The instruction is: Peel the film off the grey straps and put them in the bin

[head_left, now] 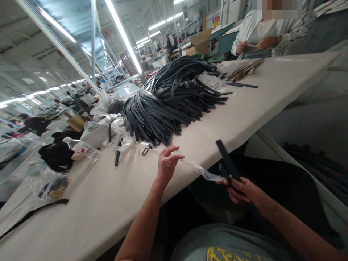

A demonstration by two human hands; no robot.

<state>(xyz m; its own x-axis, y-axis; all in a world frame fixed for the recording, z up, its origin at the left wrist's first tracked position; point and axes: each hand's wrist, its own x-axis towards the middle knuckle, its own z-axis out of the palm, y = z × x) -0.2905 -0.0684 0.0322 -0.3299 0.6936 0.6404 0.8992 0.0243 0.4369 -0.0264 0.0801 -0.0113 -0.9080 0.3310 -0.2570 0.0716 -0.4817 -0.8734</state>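
Observation:
My right hand (241, 190) is closed around a flat black strap (227, 157), which slants upward past the table's front edge. A shorter black end shows beside it at my fingers. From these fingertips a translucent plastic strip (205, 173) stretches left toward my other hand. My left hand (169, 162) is raised over the table edge with its fingers stretched out and apart, a ring on one of them. The strip's far end lies close to those fingers; whether they touch it, I cannot tell. Beyond my left hand, a small black rectangular buckle (145, 151) lies on the table.
A large heap of black straps (174, 98) covers the table's far middle. At left are a plastic bottle (84, 148), black fabric (56, 152), a bag of small metal parts (56, 186) and a loose strap (32, 214). Another person (268, 36) stands across the table (282, 78).

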